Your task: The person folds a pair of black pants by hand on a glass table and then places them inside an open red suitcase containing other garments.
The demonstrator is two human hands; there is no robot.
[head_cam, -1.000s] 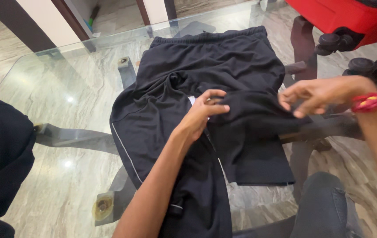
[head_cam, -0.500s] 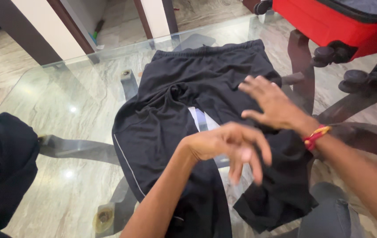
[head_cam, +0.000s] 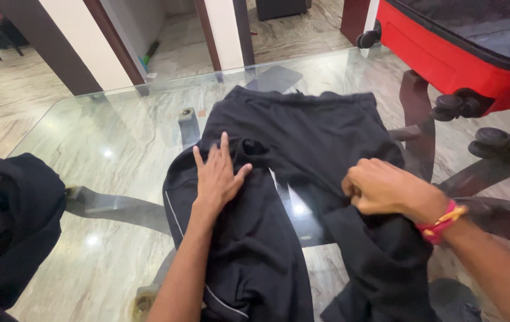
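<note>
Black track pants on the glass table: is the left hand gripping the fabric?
No, the left hand lies flat, fingers spread, on the black track pants, while the right hand is closed on the cloth.

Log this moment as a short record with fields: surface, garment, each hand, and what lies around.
surface: clear glass tabletop over a marble-patterned floor
garment: black fabric trousers with thin white side piping, spread out, waistband at the far side
left hand: flat, fingers spread, pressing the trousers near the crotch
right hand: closed, gripping the fabric of one trouser leg; red thread band on the wrist
near left: dark bundled cloth at the table edge
far right: red wheeled suitcase, lying open
</note>
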